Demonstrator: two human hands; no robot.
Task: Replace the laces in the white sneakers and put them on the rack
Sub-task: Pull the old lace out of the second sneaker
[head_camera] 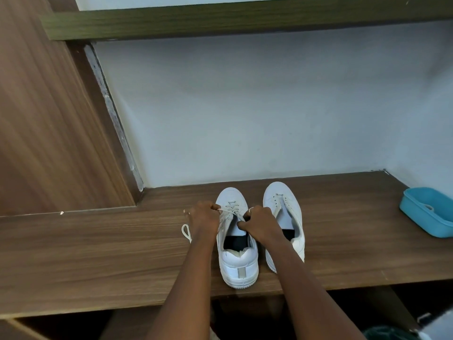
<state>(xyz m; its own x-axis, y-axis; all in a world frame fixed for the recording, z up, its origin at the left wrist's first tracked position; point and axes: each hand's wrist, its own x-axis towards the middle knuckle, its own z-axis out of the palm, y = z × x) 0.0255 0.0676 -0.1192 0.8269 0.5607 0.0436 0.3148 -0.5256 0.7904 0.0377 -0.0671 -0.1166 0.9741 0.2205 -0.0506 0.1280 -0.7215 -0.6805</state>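
Lacing a white low-top sneaker (239, 263), lower centre: curled left hand (204, 217) and right hand (262, 224) pinch its white cord lace (223, 210). Toe points up-frame, between them.

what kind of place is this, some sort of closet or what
Most likely a built-in wardrobe or storage nook at home: a wooden shelf holds a pair of white sneakers, a second shelf runs above against a plain painted wall, and a blue plastic tub sits at the right.
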